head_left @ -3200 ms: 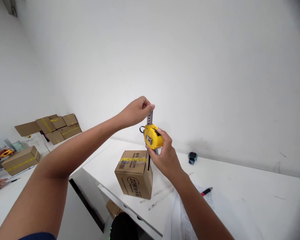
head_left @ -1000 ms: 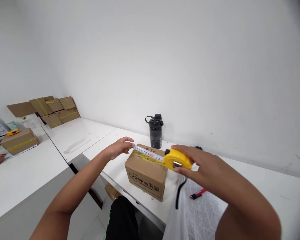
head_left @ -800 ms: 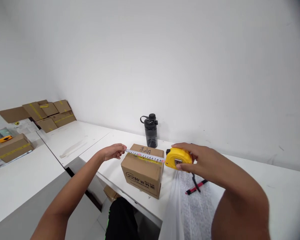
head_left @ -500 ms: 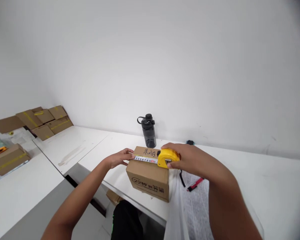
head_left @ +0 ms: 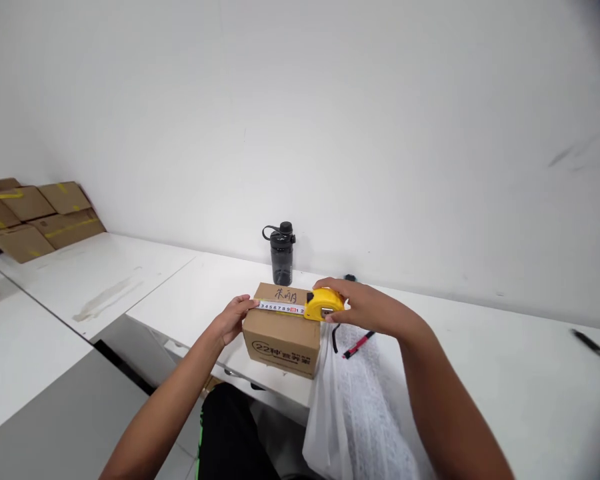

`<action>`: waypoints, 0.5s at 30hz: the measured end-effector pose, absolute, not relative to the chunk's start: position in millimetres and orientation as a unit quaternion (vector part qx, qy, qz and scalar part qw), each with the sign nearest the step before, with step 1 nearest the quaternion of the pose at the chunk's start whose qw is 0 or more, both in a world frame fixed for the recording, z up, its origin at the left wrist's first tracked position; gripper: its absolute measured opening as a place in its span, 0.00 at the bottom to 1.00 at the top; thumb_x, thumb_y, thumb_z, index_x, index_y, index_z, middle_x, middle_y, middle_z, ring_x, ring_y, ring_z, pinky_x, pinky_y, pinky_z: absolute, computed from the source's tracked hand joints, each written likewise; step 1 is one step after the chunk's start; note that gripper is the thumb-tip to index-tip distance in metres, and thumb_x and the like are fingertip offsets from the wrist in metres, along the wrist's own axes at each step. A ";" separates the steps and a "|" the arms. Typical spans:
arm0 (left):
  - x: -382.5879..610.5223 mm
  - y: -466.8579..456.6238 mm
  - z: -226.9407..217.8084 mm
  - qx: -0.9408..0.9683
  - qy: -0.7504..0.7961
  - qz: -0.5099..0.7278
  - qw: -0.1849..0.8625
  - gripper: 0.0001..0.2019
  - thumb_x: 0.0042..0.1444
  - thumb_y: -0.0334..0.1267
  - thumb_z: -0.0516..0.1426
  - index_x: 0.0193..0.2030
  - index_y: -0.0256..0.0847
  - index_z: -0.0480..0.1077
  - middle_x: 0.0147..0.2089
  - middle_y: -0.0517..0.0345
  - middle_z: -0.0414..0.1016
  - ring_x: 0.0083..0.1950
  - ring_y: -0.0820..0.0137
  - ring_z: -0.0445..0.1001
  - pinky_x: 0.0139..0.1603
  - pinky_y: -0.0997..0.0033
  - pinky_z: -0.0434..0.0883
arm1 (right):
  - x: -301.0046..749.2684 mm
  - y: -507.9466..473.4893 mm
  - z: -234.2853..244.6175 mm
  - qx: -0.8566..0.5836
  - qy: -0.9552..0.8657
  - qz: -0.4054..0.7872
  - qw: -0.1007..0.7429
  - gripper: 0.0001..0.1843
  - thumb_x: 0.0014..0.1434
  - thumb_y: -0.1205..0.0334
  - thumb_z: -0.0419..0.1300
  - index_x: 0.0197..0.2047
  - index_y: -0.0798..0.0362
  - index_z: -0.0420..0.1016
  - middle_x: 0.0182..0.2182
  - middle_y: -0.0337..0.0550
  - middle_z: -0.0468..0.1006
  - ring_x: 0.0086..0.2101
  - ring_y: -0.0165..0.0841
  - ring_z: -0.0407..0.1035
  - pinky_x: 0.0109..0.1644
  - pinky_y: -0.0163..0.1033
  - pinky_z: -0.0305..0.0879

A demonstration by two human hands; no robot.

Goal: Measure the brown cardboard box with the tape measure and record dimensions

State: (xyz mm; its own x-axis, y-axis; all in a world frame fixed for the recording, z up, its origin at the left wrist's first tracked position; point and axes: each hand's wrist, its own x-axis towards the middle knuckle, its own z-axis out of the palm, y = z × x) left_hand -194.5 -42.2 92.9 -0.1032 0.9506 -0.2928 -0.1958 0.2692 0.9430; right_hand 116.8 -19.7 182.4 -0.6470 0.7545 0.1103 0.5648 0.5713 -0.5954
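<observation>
A brown cardboard box (head_left: 283,343) with black print on its front and handwriting on top stands on the white table (head_left: 170,307). Across its top lies the pulled-out blade of a yellow tape measure (head_left: 325,305), numbers facing up. My right hand (head_left: 357,307) grips the tape measure's case at the box's right edge. At the left edge, my left hand (head_left: 235,318) pinches the free end of the blade between thumb and fingers. The blade's very tip is hidden under the fingers.
A dark water bottle (head_left: 282,253) stands behind the box. Right of it are a white plastic bag (head_left: 360,407), a red and black pen (head_left: 359,345) and a small dark object (head_left: 350,277). Stacked cartons (head_left: 65,227) sit far left; a dark pen-like item (head_left: 595,347) lies far right.
The view has swung to the right, so the box and bottle appear further left and the dark item at far right has come into view. Both hands keep their hold on the tape measure.
</observation>
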 end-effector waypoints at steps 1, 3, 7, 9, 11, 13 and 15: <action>-196.2 -41.3 91.6 0.344 0.547 0.503 0.574 0.34 0.34 0.48 0.70 0.46 0.43 0.60 0.39 0.60 0.72 0.39 0.70 0.71 0.37 0.73 0.64 | 120.7 -23.3 181.7 -0.389 -0.868 0.253 0.175 0.23 0.54 0.60 0.58 0.53 0.39 0.67 0.47 0.37 0.76 0.43 0.39 0.71 0.43 0.42 0.66; -200.1 -39.9 90.7 0.366 0.550 0.499 0.561 0.31 0.36 0.48 0.70 0.45 0.43 0.61 0.40 0.60 0.72 0.37 0.71 0.71 0.35 0.74 0.64 | 127.9 -30.6 178.2 -0.409 -0.866 0.232 0.168 0.23 0.53 0.62 0.59 0.53 0.39 0.66 0.47 0.36 0.76 0.43 0.40 0.71 0.44 0.43 0.66; -206.9 -39.3 100.0 0.444 0.563 0.443 0.537 0.25 0.42 0.52 0.67 0.40 0.41 0.65 0.40 0.58 0.73 0.39 0.70 0.71 0.35 0.74 0.66 | 134.4 -39.8 168.8 -0.441 -0.857 0.201 0.176 0.23 0.55 0.61 0.57 0.55 0.38 0.64 0.50 0.36 0.75 0.45 0.40 0.71 0.46 0.45 0.66; -210.2 -38.0 109.3 0.474 0.567 0.401 0.540 0.24 0.42 0.54 0.65 0.38 0.39 0.67 0.42 0.55 0.74 0.41 0.68 0.72 0.36 0.72 0.68 | 134.0 -41.1 166.1 -0.448 -0.857 0.181 0.179 0.23 0.57 0.60 0.56 0.56 0.38 0.63 0.52 0.37 0.74 0.47 0.40 0.70 0.47 0.45 0.67; -214.0 -35.3 120.2 0.495 0.579 0.355 0.542 0.24 0.42 0.55 0.65 0.37 0.39 0.67 0.43 0.53 0.74 0.43 0.65 0.74 0.36 0.70 0.69 | 132.6 -41.2 165.6 -0.446 -0.865 0.151 0.171 0.24 0.58 0.59 0.56 0.58 0.38 0.62 0.54 0.38 0.73 0.48 0.40 0.70 0.47 0.44 0.68; -216.6 -32.7 132.6 0.516 0.598 0.303 0.533 0.26 0.40 0.57 0.65 0.37 0.38 0.67 0.44 0.50 0.75 0.42 0.61 0.75 0.37 0.67 0.70 | 130.1 -41.3 166.7 -0.441 -0.876 0.107 0.163 0.25 0.59 0.59 0.56 0.60 0.39 0.61 0.53 0.40 0.74 0.47 0.40 0.71 0.46 0.44 0.69; -214.5 -34.6 147.8 0.539 0.623 0.268 0.499 0.26 0.40 0.57 0.64 0.35 0.37 0.67 0.41 0.49 0.76 0.41 0.59 0.76 0.38 0.64 0.70 | 125.1 -42.2 168.1 -0.432 -0.883 0.049 0.174 0.25 0.61 0.60 0.54 0.61 0.41 0.61 0.51 0.43 0.74 0.44 0.40 0.73 0.44 0.46 0.69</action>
State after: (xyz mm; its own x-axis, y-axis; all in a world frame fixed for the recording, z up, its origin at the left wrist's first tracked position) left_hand -214.5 -34.6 147.8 0.0796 0.9397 -0.3327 0.4042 0.2747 0.8725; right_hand 125.1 -42.2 168.1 -0.5659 0.7805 0.2658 0.7464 0.6219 -0.2369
